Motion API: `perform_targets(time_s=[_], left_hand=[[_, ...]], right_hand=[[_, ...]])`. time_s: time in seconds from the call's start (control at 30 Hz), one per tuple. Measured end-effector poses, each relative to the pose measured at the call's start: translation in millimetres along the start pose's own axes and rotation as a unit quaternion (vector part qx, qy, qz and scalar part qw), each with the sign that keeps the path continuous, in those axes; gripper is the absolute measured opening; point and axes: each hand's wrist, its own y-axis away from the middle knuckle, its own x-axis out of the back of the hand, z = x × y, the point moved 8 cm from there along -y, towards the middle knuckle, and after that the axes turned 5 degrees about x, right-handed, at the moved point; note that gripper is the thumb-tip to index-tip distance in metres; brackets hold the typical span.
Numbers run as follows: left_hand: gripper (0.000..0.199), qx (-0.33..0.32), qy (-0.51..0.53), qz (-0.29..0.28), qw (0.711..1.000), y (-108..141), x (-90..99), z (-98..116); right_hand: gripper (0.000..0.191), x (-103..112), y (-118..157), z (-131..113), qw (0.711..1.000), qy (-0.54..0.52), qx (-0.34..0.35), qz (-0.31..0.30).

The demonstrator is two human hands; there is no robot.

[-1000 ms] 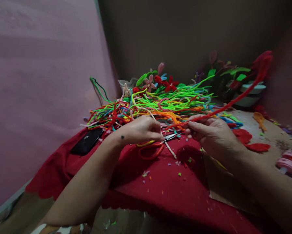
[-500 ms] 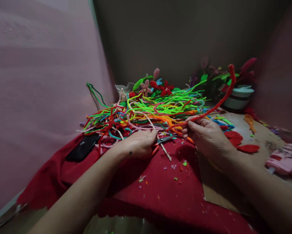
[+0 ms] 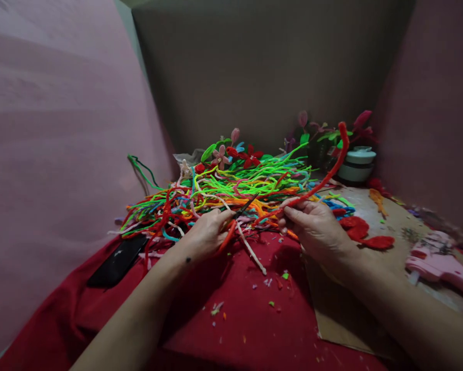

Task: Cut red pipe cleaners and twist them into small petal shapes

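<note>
My left hand (image 3: 210,230) is closed around scissors with orange-red handles (image 3: 228,236); their dark blades (image 3: 247,205) point up and to the right over the pile. In my right hand (image 3: 311,221), thumb and fingers pinch a red pipe cleaner (image 3: 328,175), whose far end curves upward and whose near end runs left towards the pile. A whitish pipe cleaner (image 3: 251,251) passes by my left hand and lies across the red cloth. Beyond both hands spreads a heap of pipe cleaners (image 3: 239,178) in green, orange, red and other colours.
A black phone (image 3: 117,263) lies at left on the red cloth (image 3: 235,330). At right are cardboard (image 3: 343,314), red petal shapes (image 3: 365,234), a pink glue gun (image 3: 440,260) and a pale teal container (image 3: 356,165). Fuzzy flowers (image 3: 250,156) stand behind the heap. Small scraps dot the cloth.
The scissors have turned in my left hand, their blades now angled upward instead of almost level. The view has shifted, so everything sits lower and further left. My right hand keeps its pinch on the red pipe cleaner.
</note>
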Motion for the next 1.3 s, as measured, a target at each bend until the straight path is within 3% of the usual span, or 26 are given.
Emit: perform_targets(time_s=[0.23,0.37,0.47,0.63,0.73,0.97,1.07,1.2,1.3], left_hand=[[0.037,-0.044,0.174,-0.005,0.984,8.1,8.6,14.7],[0.040,-0.026,0.279,0.016,0.960,10.1,11.0,16.3],[0.041,0.012,0.388,0.013,0.921,9.5,9.2,18.3],[0.053,0.086,0.554,0.012,0.828,7.6,0.7,22.3],[0.054,0.107,0.585,-0.016,0.804,7.1,-8.4,26.3],[0.046,0.089,0.604,-0.077,0.788,9.5,-22.1,36.2],[0.043,0.084,0.595,-0.052,0.798,9.6,-19.0,37.1],[0.047,0.066,0.604,-0.005,0.794,8.1,-14.2,36.8],[0.049,0.046,0.576,0.025,0.816,7.1,-13.5,35.0]], right_hand=[[0.021,2.1,-1.0,-7.2,0.998,0.037,0.041,0.002],[0.018,-1.0,0.3,-11.0,0.998,0.044,0.049,-0.007],[0.015,-5.5,2.6,-13.4,0.996,0.052,0.060,-0.029],[0.012,-13.5,8.6,-9.2,0.993,0.063,0.062,-0.073],[0.007,-20.1,13.7,-7.9,0.989,0.084,0.069,-0.103],[0.002,-28.6,19.2,-9.6,0.983,0.106,0.074,-0.131],[0.002,-26.9,19.1,-6.1,0.987,0.090,0.057,-0.118],[0.009,-21.1,18.8,11.6,0.996,0.005,-0.038,-0.078],[0.011,-19.1,18.8,18.3,0.996,-0.036,-0.071,-0.051]])
